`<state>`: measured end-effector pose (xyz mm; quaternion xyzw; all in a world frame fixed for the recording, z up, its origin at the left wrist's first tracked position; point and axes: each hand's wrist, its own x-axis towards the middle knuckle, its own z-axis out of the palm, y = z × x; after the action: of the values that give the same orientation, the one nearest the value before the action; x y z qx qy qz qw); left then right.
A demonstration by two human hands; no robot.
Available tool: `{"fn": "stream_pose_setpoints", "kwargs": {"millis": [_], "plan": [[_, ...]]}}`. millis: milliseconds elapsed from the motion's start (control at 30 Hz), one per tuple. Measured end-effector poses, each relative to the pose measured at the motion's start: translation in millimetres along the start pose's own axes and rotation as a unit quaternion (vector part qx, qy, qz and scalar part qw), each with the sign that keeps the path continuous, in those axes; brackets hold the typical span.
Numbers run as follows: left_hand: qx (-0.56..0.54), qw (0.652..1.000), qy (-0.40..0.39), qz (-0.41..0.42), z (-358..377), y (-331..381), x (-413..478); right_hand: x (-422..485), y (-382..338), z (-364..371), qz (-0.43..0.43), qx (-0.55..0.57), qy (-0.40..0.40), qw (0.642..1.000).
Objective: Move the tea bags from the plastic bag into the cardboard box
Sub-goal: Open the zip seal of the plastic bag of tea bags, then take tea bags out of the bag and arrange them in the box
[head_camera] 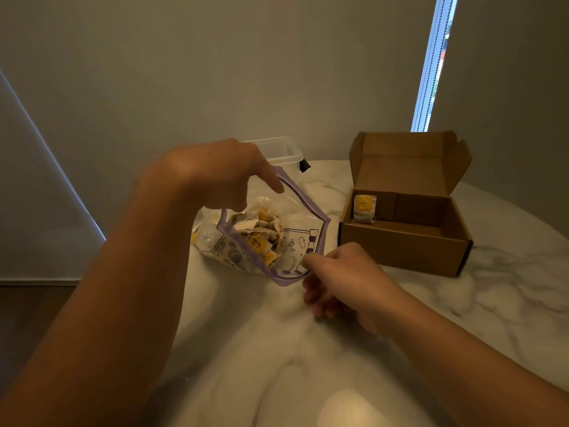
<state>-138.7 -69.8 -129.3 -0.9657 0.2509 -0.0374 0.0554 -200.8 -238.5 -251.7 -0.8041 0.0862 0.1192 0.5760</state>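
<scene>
Right hand [345, 278]: just left of the cardboard box [406, 241], it pinched the near rim of the plastic bag [304, 238].
Left hand [209, 171]: farther left of the box, it gripped the far rim, holding the mouth wide.
Tea bags [261, 232]: nearly all lay heaped in the bag, on the desk [462, 303] left of the box.
Done: one tea bag [365, 208] stood inside the box, against its left wall.
Remaining: by my reckoning, almost the whole job.
</scene>
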Motion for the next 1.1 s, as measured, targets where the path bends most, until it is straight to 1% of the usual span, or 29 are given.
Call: {"fn": "stream_pose_setpoints", "kwargs": {"millis": [133,200,267,333,400,467,500,600,733,900,1100], "plan": [[-0.008,1.0,-0.002,0.012,0.3,0.7,-0.1,3.1,-4.8,-0.2,-0.083,-0.055,0.083,0.992],[-0.014,1.0,-0.003,0.012,-1.3,-0.4,-2.8,4.1,-2.9,-2.3,-0.102,-0.086,0.097,0.986],[-0.024,1.0,-0.007,0.013,-2.0,-0.2,-5.9,3.7,0.8,-4.7,-0.1,-0.11,0.094,0.984],[-0.03,0.999,-0.009,0.017,1.1,0.5,-9.1,0.5,2.6,-8.1,-0.082,-0.092,0.071,0.99],[-0.033,0.999,-0.009,0.023,6.6,0.7,-12.4,-5.7,1.2,-13.3,-0.045,-0.015,0.022,0.999],[-0.039,0.999,-0.011,0.025,8.5,0.9,-13.7,-13.7,-1.4,-20.2,-0.007,0.071,-0.044,0.997],[-0.043,0.999,-0.013,0.024,7.3,1.4,-12.9,-17.4,-2.7,-24.2,0.005,0.096,-0.072,0.993],[-0.058,0.998,-0.019,0.032,-1.6,5.1,-6.8,-25.0,-6.1,-34.5,0.018,0.115,-0.123,0.985],[-0.071,0.997,-0.019,0.027,-6.6,4.8,-3.8,-28.4,-8.7,-41.7,0.004,0.105,-0.149,0.983],[-0.078,0.997,-0.018,0.021,-8.3,2.2,-7.7,-28.4,-8.0,-43.3,-0.022,0.121,-0.174,0.977],[-0.086,0.996,-0.027,0.028,-5.4,3.5,-8.4,-28.4,-11.0,-32.4,-0.113,0.119,-0.138,0.977]]}}
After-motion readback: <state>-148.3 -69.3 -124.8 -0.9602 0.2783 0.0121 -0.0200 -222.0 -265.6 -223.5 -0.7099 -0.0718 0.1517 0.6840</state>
